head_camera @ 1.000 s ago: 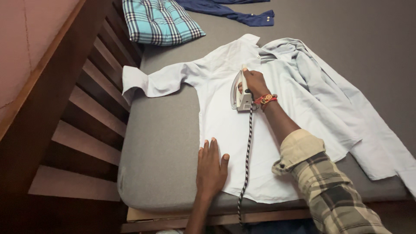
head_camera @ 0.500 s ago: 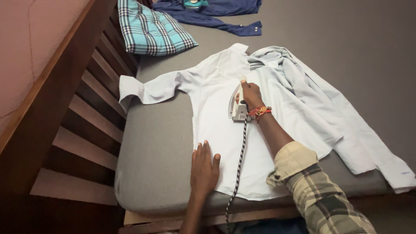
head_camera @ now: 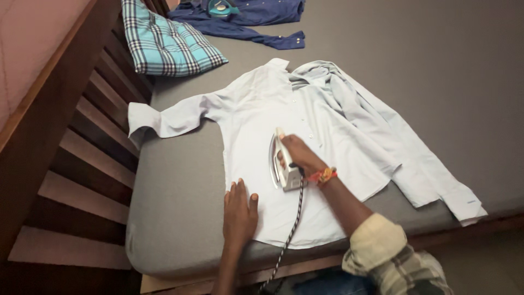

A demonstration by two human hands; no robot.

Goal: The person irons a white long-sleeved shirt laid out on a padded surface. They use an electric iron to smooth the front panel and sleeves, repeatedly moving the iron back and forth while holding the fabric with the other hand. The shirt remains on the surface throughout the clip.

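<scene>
— So, where does the silver electric iron (head_camera: 280, 165) sit?
— On the front panel of the pale blue long-sleeved cotton shirt (head_camera: 256, 120), near the middle, a little above the hem. The shirt lies spread flat on the grey padded mattress (head_camera: 180, 191).

— Who holds it?
— The right hand (head_camera: 297, 155) is clenched around the iron's handle, a red and gold thread band on the wrist. A black-and-white braided cord (head_camera: 289, 232) runs from the iron's rear down over the mattress edge.

— And the other hand?
— The left hand (head_camera: 238, 212) lies flat, fingers spread, palm pressed on the shirt's lower left edge, gripping nothing. It is just beside the iron, not touching it.

— What lies around?
— One sleeve stretches left toward the dark wooden slatted bed frame (head_camera: 82, 142). Farther up rest a teal-and-white checked cushion (head_camera: 166, 41) and a dark blue button-cuffed shirt (head_camera: 256, 19), well apart from the iron.
</scene>
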